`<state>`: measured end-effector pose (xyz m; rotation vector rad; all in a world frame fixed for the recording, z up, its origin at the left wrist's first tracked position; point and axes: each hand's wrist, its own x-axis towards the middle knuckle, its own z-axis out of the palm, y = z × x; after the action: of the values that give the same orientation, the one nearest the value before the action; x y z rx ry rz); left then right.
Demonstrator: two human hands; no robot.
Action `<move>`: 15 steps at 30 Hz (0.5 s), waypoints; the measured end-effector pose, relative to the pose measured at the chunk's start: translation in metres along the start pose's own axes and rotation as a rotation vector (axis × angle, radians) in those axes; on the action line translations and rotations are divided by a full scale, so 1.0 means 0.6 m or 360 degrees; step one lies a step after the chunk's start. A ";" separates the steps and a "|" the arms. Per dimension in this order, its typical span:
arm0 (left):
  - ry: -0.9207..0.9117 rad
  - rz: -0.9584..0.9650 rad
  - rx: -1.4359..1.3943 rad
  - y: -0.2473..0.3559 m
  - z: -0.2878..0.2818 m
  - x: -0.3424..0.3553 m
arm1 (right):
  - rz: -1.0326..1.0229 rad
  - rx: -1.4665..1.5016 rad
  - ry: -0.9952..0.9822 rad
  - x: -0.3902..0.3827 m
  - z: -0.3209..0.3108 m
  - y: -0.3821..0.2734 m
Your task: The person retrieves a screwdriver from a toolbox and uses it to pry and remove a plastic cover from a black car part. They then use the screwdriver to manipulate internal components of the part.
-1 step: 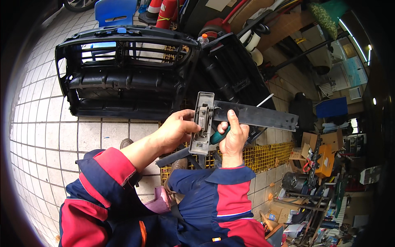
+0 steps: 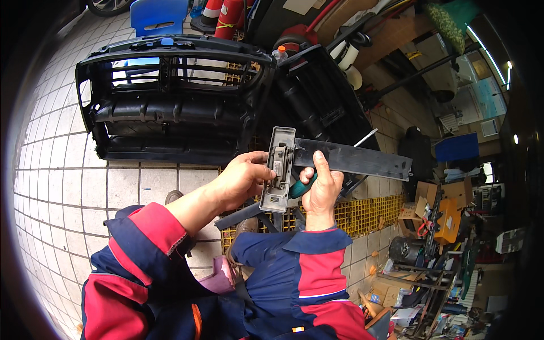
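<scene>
My left hand (image 2: 241, 180) is closed on a narrow grey-black plastic bracket (image 2: 279, 161), its thumb pressed near the small mechanism in the middle. From the bracket's right side a long, flat, black plastic strip (image 2: 362, 160) reaches out; whether the two are joined is hard to see. My right hand (image 2: 324, 192) grips that strip with the thumb on top. The same hand also holds a screwdriver (image 2: 304, 186) with a dark green handle, whose pale shaft shows again beyond the strip. The fingers behind both parts are partly hidden.
A large black plastic vehicle front frame (image 2: 170, 110) stands on the tiled floor ahead to the left. Beside it leans a black panel (image 2: 334, 96). Yellow floor grating (image 2: 368, 215) runs under my hands. Cluttered shelves (image 2: 419, 272) and cardboard boxes (image 2: 425, 195) line the right.
</scene>
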<state>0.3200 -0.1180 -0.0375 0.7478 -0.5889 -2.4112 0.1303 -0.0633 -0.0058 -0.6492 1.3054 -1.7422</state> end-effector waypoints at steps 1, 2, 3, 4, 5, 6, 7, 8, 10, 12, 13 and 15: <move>-0.0033 -0.0044 -0.0070 0.000 -0.004 0.003 | 0.0002 -0.0006 -0.0004 0.000 0.000 0.000; -0.0076 -0.0075 -0.0145 0.001 -0.008 0.006 | 0.0004 -0.0009 -0.0001 -0.001 0.001 -0.001; -0.0118 -0.0105 -0.0221 0.001 -0.012 0.009 | 0.0021 -0.0020 0.0041 -0.001 0.000 -0.001; -0.0128 -0.0097 -0.0218 -0.001 -0.014 0.012 | 0.0004 -0.0015 0.0001 -0.001 0.000 -0.002; -0.0116 -0.0103 -0.0202 -0.002 -0.017 0.014 | 0.0003 -0.0018 0.0002 -0.002 0.000 -0.003; -0.0104 -0.0109 -0.0187 -0.004 -0.018 0.016 | 0.0002 -0.0021 0.0003 -0.002 0.000 -0.003; -0.0092 -0.0114 -0.0172 -0.005 -0.019 0.018 | 0.0006 -0.0016 0.0001 -0.003 0.000 -0.003; -0.0083 -0.0104 -0.0182 -0.007 -0.019 0.019 | 0.0010 -0.0012 -0.0001 -0.003 0.000 -0.003; -0.0055 -0.0106 -0.0166 -0.009 -0.018 0.020 | 0.0017 -0.0005 0.0000 -0.004 -0.001 -0.002; -0.0033 -0.0093 -0.0133 -0.008 -0.015 0.019 | 0.0021 -0.0001 0.0004 -0.004 -0.002 -0.001; -0.0025 -0.0080 -0.0109 -0.007 -0.013 0.017 | 0.0029 0.0013 0.0004 -0.003 -0.003 0.000; -0.0004 -0.0051 -0.0059 -0.004 -0.007 0.013 | 0.0045 0.0040 0.0003 0.000 -0.005 0.002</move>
<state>0.3163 -0.1216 -0.0449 0.7436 -0.5353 -2.4460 0.1284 -0.0617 -0.0077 -0.6123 1.2863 -1.7340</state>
